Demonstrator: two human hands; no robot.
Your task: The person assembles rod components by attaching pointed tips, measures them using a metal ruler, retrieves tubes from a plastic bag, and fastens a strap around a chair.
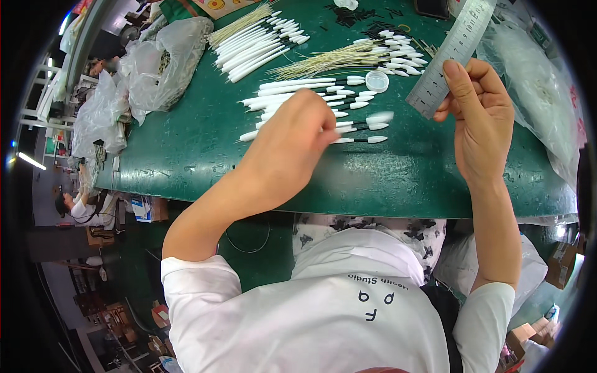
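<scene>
My left hand (289,140) is over a row of slim white sticks (292,86) with black necks and pointed white tips, laid side by side on the green table (392,180). Its fingers are pinched together. One motion-blurred white-tipped stick (380,117) juts out beyond them and seems to be in their grip, though the hand hides most of it. To the right, my right hand (484,118) holds a steel ruler (457,55) near its lower end, thumb on the face, raised and slanting away. By the tips lies a small round clear lid (377,81).
Farther back lie a bundle of white sticks (252,53), pale thin stems with white tips (336,60), and loose black pieces (354,17). Clear plastic bags flank the table at left (171,62) and right (528,81). A dark phone-like object (432,7) rests at the far edge.
</scene>
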